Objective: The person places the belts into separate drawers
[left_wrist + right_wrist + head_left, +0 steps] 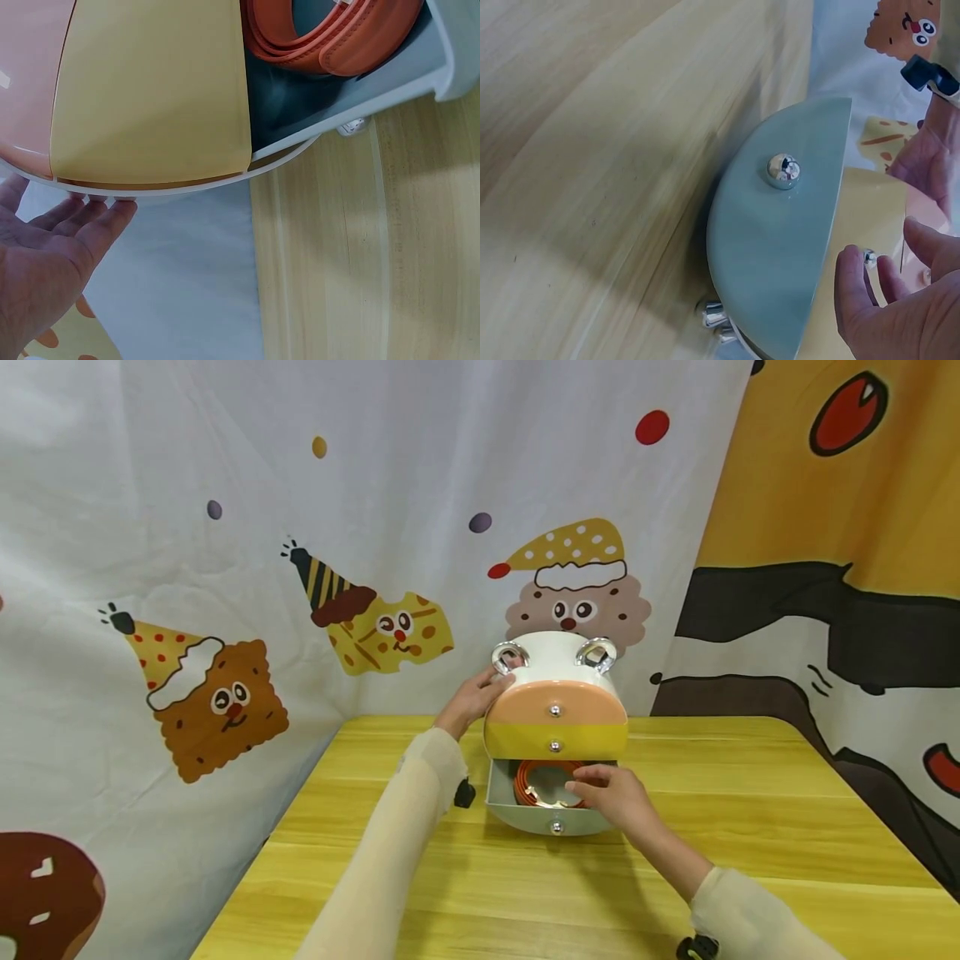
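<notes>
A small rounded drawer cabinet (556, 702) has a white top, with peach and yellow upper drawers closed. Its grey-green bottom drawer (525, 818) is pulled out, and a coiled orange-brown belt (367, 41) with a metal buckle lies inside. My left hand (480, 695) rests its fingertips on the cabinet's left side near the top, fingers fairly straight in the left wrist view. Over the drawer's right part hovers my right hand (618, 797), beside the belt. Its fingers (853, 281) are loosely bent, with nothing held between them and the thumb.
The cabinet stands on a yellow wood-grain table (720, 793). Two shiny ring-shaped ears (598, 653) stick up from its top, and round metal knobs (784, 169) jut from the drawer fronts. Behind the table hangs a printed cloth (420, 468) with cartoon figures.
</notes>
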Demonstrator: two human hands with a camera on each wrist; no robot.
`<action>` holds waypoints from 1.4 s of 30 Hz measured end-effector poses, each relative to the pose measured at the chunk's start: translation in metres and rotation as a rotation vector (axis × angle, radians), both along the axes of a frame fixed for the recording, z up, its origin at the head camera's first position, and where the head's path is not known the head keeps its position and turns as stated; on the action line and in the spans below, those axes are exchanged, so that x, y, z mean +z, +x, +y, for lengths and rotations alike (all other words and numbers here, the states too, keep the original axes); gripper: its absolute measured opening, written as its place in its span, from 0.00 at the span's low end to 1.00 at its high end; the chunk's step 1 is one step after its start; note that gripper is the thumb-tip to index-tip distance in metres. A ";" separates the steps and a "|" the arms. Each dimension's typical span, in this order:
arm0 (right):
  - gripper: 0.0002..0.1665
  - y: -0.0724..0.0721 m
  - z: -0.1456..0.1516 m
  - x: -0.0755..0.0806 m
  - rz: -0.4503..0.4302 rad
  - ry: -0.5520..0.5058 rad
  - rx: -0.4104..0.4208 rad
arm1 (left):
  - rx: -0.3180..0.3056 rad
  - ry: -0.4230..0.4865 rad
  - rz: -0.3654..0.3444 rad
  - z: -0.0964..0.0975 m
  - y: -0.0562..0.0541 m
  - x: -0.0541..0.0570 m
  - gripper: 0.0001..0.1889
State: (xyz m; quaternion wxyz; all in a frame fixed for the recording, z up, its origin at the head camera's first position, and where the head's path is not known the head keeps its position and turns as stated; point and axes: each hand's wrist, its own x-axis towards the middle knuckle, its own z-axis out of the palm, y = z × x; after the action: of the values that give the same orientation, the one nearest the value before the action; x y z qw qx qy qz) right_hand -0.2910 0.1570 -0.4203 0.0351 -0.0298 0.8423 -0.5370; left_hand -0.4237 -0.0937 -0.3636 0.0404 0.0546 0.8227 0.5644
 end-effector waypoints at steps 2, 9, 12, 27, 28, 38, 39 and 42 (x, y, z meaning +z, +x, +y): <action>0.21 0.002 0.000 0.000 0.000 -0.004 0.008 | 0.000 -0.001 0.005 0.000 0.000 0.000 0.42; 0.19 0.010 0.000 -0.001 -0.004 -0.026 0.030 | 0.000 -0.007 0.007 0.000 0.001 -0.001 0.42; 0.19 0.014 0.000 -0.002 0.001 -0.029 0.028 | -0.001 -0.005 0.006 0.000 0.001 -0.001 0.43; 0.16 0.026 -0.005 -0.008 -0.035 -0.101 0.022 | -0.006 -0.008 0.005 0.000 -0.001 -0.002 0.43; 0.16 0.026 -0.005 -0.008 -0.037 -0.106 0.023 | -0.007 -0.008 0.004 0.000 -0.001 -0.002 0.43; 0.15 0.030 -0.005 -0.028 -0.022 -0.089 0.035 | 0.000 -0.001 0.000 0.001 -0.001 -0.001 0.42; 0.15 0.031 -0.006 -0.030 -0.015 -0.077 0.037 | 0.000 0.001 -0.001 0.001 -0.001 -0.001 0.42; 0.15 0.032 -0.007 -0.038 -0.002 -0.051 0.047 | -0.002 0.001 0.001 0.001 -0.001 -0.001 0.43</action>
State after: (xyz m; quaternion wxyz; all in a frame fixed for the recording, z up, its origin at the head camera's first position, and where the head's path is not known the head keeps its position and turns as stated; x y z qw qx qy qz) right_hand -0.2585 0.1497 -0.4583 0.0481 -0.0500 0.8274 -0.5573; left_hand -0.4245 -0.0931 -0.3649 0.0404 0.0557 0.8225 0.5646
